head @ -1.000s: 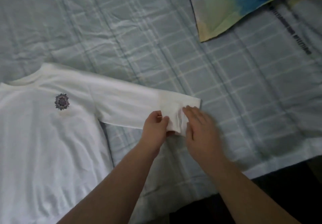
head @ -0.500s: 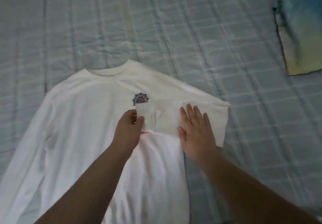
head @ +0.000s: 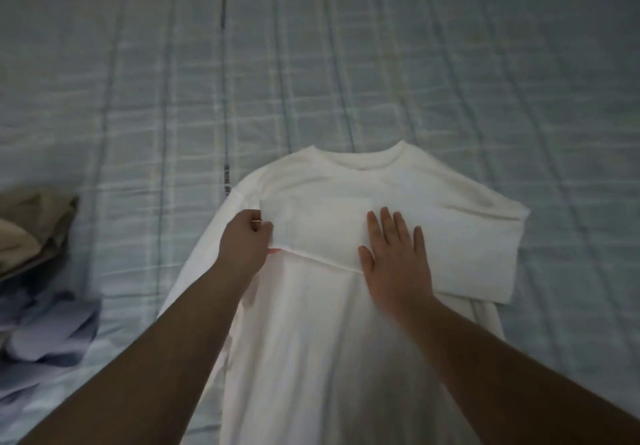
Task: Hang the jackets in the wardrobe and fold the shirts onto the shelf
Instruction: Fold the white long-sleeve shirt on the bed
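A checked blue-grey bed cover (head: 311, 46) fills the frame. The white shirt (head: 329, 358) lies face up on it, running from the centre down to the lower edge, collar pointing to the top. One sleeve (head: 467, 254) is folded across the chest from the right-hand shoulder, and its cuff end reaches the left side of the body. At the left edge sit a tan garment (head: 31, 226) and, below it, a lavender garment (head: 45, 326) (both crumpled, their type unclear).

The likely trouble is a skewed fold. The sleeve's lower edge already slopes down to the right, so if it is pressed flat as it lies the crease may set crooked. Soft cloth could also bunch under the palm, or the cuff could spring back once it is let go.

The left hand (head: 244, 247), left of centre, has its fingers curled, pinching the cuff end between thumb and fingertips. The right hand (head: 394, 264), just right of centre, lies flat with its fingers (head: 386, 226) straight and slightly spread, pressing the sleeve onto the chest and gripping nothing.
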